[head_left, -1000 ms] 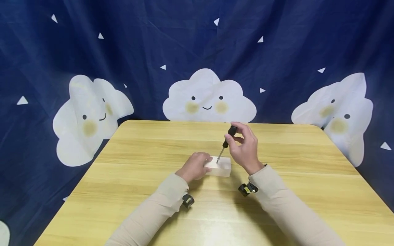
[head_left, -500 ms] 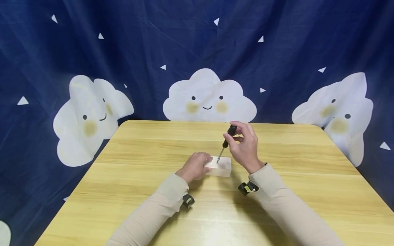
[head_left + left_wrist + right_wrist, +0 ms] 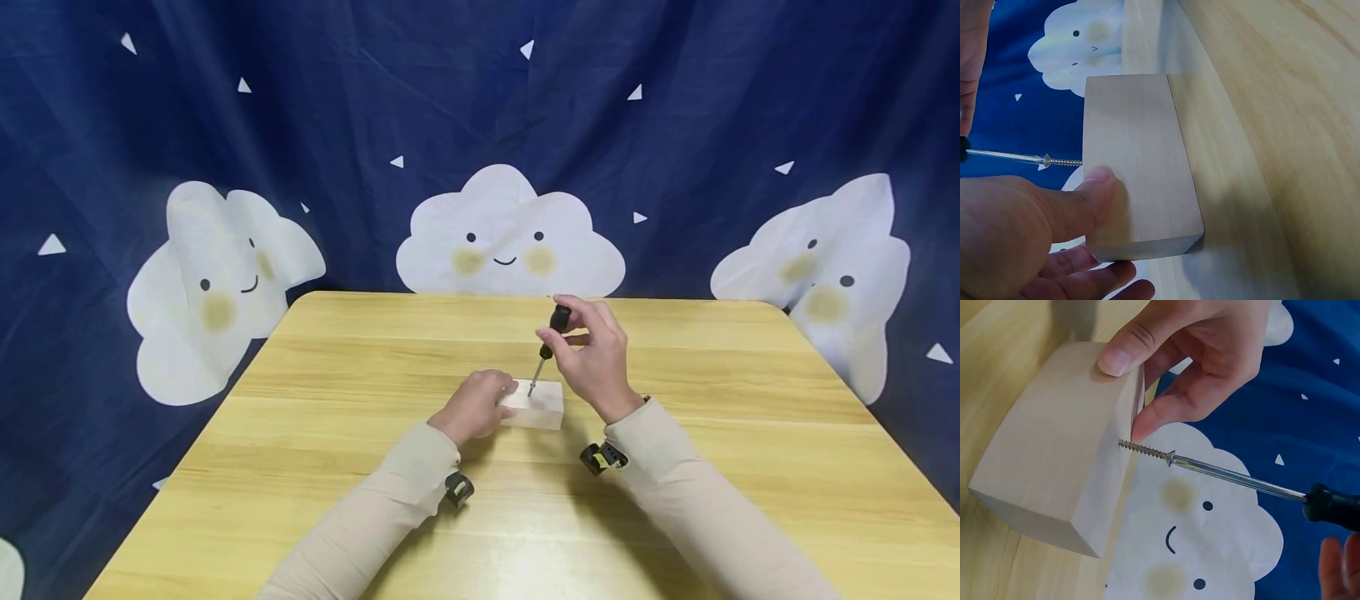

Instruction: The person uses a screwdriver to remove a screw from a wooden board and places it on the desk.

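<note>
Left hand (image 3: 472, 406) grips the wooden block (image 3: 536, 410) on the counter (image 3: 330, 392) from nine o'clock; right hand (image 3: 597, 358), at two o'clock, pinches a screwdriver (image 3: 1244, 480) whose tip meets a tilted screw (image 3: 1144, 450) touching the block's top.

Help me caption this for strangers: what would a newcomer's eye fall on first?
Most likely the smiling white cloud printed on the dark blue curtain, centred behind the table. Then the eye might drop to the black-handled screwdriver in the right hand, its tip meeting a screw at the upper face of a pale block, which the left hand grips at its left end.
</note>
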Demonstrator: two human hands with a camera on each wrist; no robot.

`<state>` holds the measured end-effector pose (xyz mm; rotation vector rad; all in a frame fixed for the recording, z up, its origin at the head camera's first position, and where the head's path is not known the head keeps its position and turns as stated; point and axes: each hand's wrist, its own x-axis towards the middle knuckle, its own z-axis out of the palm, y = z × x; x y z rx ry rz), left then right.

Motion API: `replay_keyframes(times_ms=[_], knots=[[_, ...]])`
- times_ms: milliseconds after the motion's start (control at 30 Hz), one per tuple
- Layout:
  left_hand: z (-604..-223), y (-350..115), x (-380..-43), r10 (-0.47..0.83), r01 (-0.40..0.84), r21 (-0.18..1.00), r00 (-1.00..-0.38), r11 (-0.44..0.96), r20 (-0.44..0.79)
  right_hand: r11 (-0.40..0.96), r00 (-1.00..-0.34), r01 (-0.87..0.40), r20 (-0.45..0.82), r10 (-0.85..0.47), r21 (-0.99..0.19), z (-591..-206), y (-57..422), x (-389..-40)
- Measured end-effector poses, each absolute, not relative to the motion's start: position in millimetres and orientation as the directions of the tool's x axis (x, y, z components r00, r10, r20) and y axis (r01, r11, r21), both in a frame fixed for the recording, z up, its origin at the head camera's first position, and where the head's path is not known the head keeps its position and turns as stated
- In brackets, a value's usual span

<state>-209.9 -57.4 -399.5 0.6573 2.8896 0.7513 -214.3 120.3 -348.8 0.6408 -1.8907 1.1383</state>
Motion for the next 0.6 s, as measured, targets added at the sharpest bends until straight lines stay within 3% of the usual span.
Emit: replay_keyframes(times_ms=[433, 600], knots=[[-399.2, -57.0, -209.7, 0.425, 0.384, 0.493, -0.905, 0.781, 0.032, 0.469, -0.551, -0.746, 0.834, -0.037, -0.472, -346.6, 120.1, -213.5], [-400.3, -57.5, -209.6, 0.429, 0.390, 0.489, -0.903, 0.781, 0.036, 0.427, -0.540, -0.759, 0.842, 0.009, -0.492, -348.7, 119.4, -214.1]])
